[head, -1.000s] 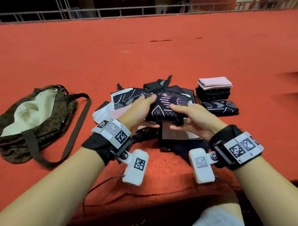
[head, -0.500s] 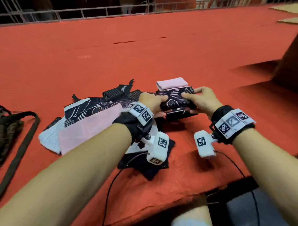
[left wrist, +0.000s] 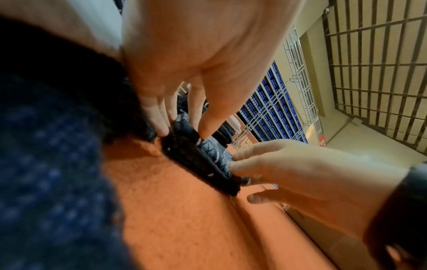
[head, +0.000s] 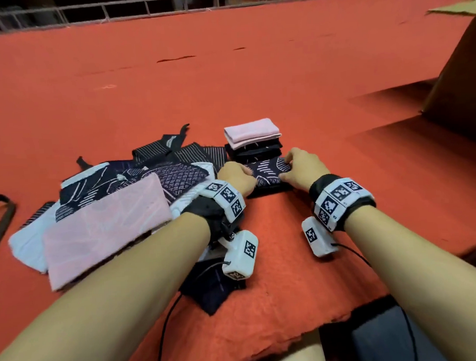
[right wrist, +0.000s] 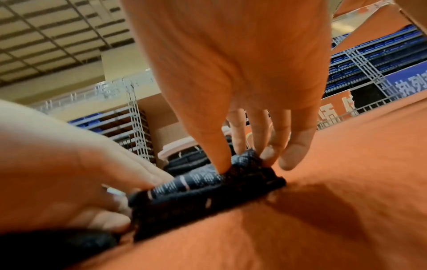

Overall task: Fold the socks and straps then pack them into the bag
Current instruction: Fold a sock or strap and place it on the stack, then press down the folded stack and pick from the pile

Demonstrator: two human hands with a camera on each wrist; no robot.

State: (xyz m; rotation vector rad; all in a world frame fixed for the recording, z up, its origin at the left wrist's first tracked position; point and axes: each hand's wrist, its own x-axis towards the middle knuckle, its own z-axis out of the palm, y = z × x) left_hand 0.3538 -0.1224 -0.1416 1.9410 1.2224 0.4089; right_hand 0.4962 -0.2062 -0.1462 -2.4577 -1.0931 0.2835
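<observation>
Both hands sit on one folded dark navy sock with pale dashes [head: 268, 173], which lies flat on the orange felt-covered bench [head: 281, 77], touching the front of a small stack of folded pieces topped by a pale pink folded sock [head: 252, 132]. The left hand [head: 238, 177] holds the sock's left end, its grip a light pinch, thumb on top and fingertips [left wrist: 161, 126] tucked at the edge. The right hand [head: 301, 165] does likewise at the right end, thumb pressing the top and fingers [right wrist: 265, 155] curled down round the far corner. To the left lies a loose heap of unfolded navy, white and pink socks [head: 117, 202]. A dark bag strap [head: 1, 218] shows at the far left edge.
</observation>
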